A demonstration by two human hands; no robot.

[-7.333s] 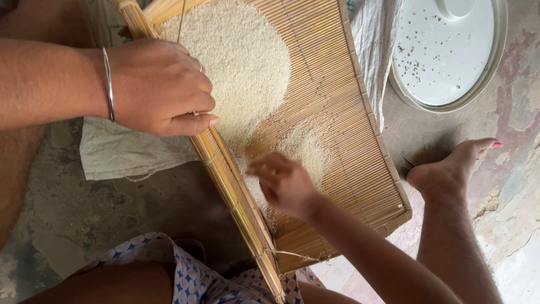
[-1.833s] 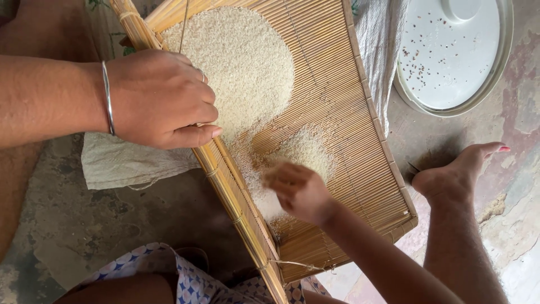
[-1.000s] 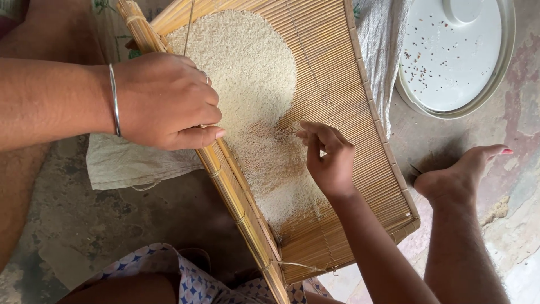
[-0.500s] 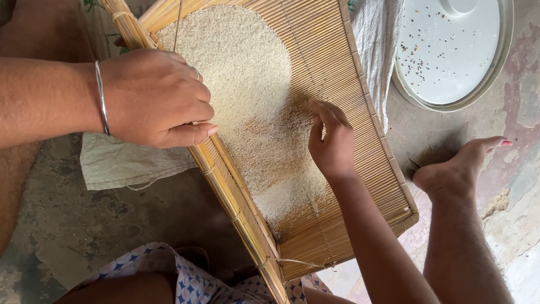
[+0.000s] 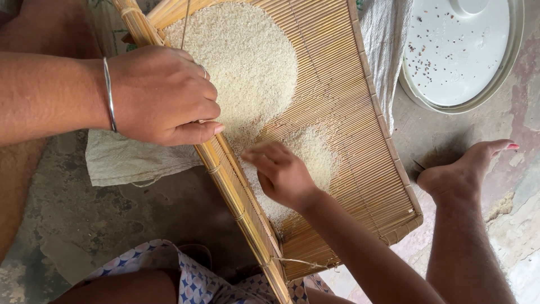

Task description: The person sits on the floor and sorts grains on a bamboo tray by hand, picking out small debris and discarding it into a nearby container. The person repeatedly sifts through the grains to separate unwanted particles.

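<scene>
A flat bamboo winnowing tray [image 5: 360,146] lies tilted over my lap and holds a large heap of pale rice [image 5: 242,62] at its top. A thinner patch of spread rice [image 5: 318,155] lies lower down. My left hand [image 5: 160,95], with a thin metal bangle at the wrist, is clamped around the tray's thick left rim. My right hand [image 5: 281,171] rests on the tray among the thin grains, fingers loosely curled and pointing left, fingertips touching the rice near the rim.
A round white lid [image 5: 458,53] speckled with dark bits lies on the floor at the upper right. A grey cloth [image 5: 126,163] lies under the tray's left side. My bare right foot [image 5: 461,174] rests on the concrete floor beside the tray.
My right hand has swept from the tray's middle right down and left across the rice toward the rim. The left hand keeps its grip on the rim.
</scene>
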